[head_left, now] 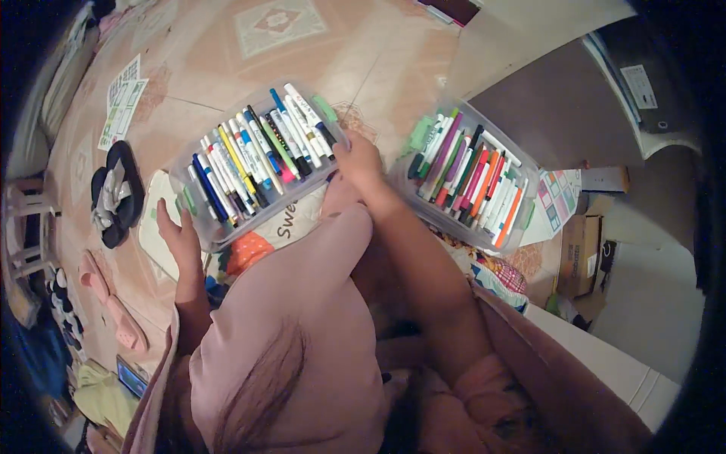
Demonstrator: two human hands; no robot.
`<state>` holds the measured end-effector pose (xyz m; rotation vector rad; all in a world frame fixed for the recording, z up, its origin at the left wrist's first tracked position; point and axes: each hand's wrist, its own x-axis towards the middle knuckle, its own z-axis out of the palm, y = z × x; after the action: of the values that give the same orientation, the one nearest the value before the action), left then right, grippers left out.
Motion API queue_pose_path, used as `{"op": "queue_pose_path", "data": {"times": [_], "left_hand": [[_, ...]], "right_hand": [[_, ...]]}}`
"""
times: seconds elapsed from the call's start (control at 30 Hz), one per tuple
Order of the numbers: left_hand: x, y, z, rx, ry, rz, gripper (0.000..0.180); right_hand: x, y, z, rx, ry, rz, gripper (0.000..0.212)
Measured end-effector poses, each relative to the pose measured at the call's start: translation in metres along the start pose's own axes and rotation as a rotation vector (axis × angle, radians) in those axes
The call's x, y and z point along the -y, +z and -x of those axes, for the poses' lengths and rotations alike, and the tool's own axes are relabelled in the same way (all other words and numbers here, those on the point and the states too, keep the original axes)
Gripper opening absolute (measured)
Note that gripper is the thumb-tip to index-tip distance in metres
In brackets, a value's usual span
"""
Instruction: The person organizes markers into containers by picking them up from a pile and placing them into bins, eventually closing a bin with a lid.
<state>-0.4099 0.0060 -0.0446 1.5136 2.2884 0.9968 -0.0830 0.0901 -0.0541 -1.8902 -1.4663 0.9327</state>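
Note:
In front of me is a clear plastic box (266, 215) filled with a row of markers and pens (249, 155) in white, blue, yellow, green and black. My right hand (358, 164) grips its right end, fingers closed at the rim. At the opposite end, my left hand (180, 236) has its fingers spread beside the wall; whether it touches the box I cannot tell. A second clear box (428, 213) sits to the right, behind my right forearm, packed with markers (473, 181) in purple, green, red, orange and white.
A whitish lid-like panel (155, 240) lies left of the first box. Farther left are dark sandals (119, 193), pink slippers (113, 303) and printed sheets (122, 102). On the right stand a cardboard box (581, 253) and a printed card (556, 198). Patterned cloth lies under the boxes.

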Motion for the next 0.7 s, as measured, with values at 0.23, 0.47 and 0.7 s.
{"op": "queue_pose_path", "data": {"times": [0.23, 0.47, 0.7], "left_hand": [[0.009, 0.001, 0.004, 0.171, -0.405, 0.575, 0.047], [-0.003, 0.01, -0.001, 0.031, -0.201, 0.278, 0.037], [-0.059, -0.008, 0.0, 0.183, -0.201, 0.648, 0.04]], "right_hand": [[0.016, -0.001, 0.01, -0.095, -0.049, 0.162, 0.029], [0.027, -0.014, 0.027, -0.218, -0.159, 0.005, 0.03], [0.03, -0.06, 0.054, -0.269, -0.138, -0.074, 0.026]]}}
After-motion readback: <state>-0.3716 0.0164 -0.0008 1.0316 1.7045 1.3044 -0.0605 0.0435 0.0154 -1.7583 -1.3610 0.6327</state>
